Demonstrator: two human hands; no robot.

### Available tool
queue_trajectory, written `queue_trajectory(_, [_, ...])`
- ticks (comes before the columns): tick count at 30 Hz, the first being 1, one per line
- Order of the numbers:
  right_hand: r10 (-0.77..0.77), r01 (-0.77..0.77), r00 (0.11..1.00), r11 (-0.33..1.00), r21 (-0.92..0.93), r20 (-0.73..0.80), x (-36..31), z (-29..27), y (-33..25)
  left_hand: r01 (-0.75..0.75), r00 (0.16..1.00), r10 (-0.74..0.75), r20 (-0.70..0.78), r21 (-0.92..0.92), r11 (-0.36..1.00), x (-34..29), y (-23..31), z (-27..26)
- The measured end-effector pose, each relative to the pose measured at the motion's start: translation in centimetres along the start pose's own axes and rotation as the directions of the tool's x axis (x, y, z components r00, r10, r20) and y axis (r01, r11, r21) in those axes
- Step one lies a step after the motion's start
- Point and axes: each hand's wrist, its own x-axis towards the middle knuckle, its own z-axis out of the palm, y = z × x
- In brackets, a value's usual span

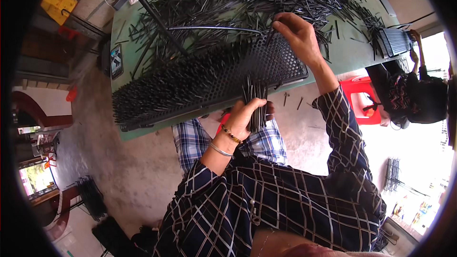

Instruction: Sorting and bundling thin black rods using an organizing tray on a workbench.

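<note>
My left hand (239, 123) is closed round a bundle of thin black sticks (257, 116), held upright in front of the table's near edge. Over the right part of a long black perforated rack (285, 63), my right hand (301, 35) pinches one black stick (270, 34) between thumb and fingertips. The stick points down toward the holes; whether its tip is inside one cannot be seen. Many sticks (176, 78) stand packed in the rack's left and middle part, while bare holes show at its right end.
A loose heap of black sticks (214, 2) covers the green table (342, 57). A dark bar (152, 14) slants across it. A phone (116, 62) lies at the left edge. At the right, another person (409, 85) handles a smaller rack (396, 42) near a red stool (357, 97).
</note>
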Motion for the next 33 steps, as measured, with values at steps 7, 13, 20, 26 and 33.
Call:
queue_trajectory(7, [-0.062,0.071,0.993,0.994,-0.084,0.105,1.2,0.7,1.4,-0.100,0.994,0.095,0.060,0.089,0.991,-0.3,-0.3,-0.8])
queue_trajectory(13, [-0.118,0.144,0.979,0.977,-0.155,0.165,1.5,0.6,1.9,-0.073,0.995,0.068,0.079,0.067,0.995,-0.3,-0.2,-1.2])
queue_trajectory(20, [-0.140,0.158,0.971,0.984,-0.081,0.195,1.9,-0.2,2.5,-0.002,0.998,0.007,0.057,-0.074,0.997,-0.3,0.1,-0.9])
queue_trajectory(26, [-0.132,0.144,0.973,0.988,-0.053,0.187,2.0,-0.1,3.6,0.023,0.997,-0.018,0.071,-0.067,0.997,-0.3,0.3,-0.8])
queue_trajectory(33, [-0.166,0.180,0.972,0.981,-0.074,0.168,1.8,-0.1,3.6,-0.001,0.999,0.002,0.040,-0.026,1.000,-0.4,0.0,-0.9])
